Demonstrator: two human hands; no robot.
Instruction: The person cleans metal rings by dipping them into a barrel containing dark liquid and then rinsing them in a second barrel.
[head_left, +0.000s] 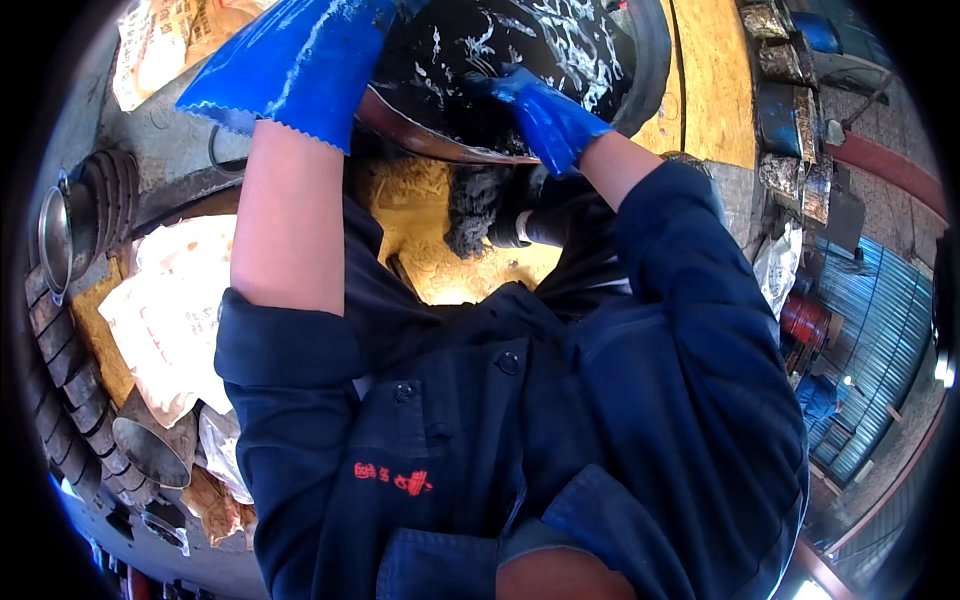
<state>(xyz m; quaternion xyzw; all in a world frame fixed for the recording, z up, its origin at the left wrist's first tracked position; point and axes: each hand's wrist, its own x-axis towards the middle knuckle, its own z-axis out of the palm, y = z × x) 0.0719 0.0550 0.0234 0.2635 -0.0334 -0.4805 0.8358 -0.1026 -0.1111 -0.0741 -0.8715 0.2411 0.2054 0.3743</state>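
Note:
A wide round basin lies at the top of the head view, between my arms. Inside it is a glossy black mass with white streaks across it. My right hand, in a blue rubber glove, reaches over the near rim, and its fingers meet the black mass. How those fingers are bent is hard to make out. My left hand wears a long blue glove with a jagged cuff and extends over the basin's left side. Its fingers run out of the top edge, so what they touch is hidden.
Pale printed sacks stand at the left, one upper sack and one lower sack. A metal pan leans by ridged dark pieces. Stacked dark blocks line the right, beside a yellow board. A metal scoop-like vessel sits lower left.

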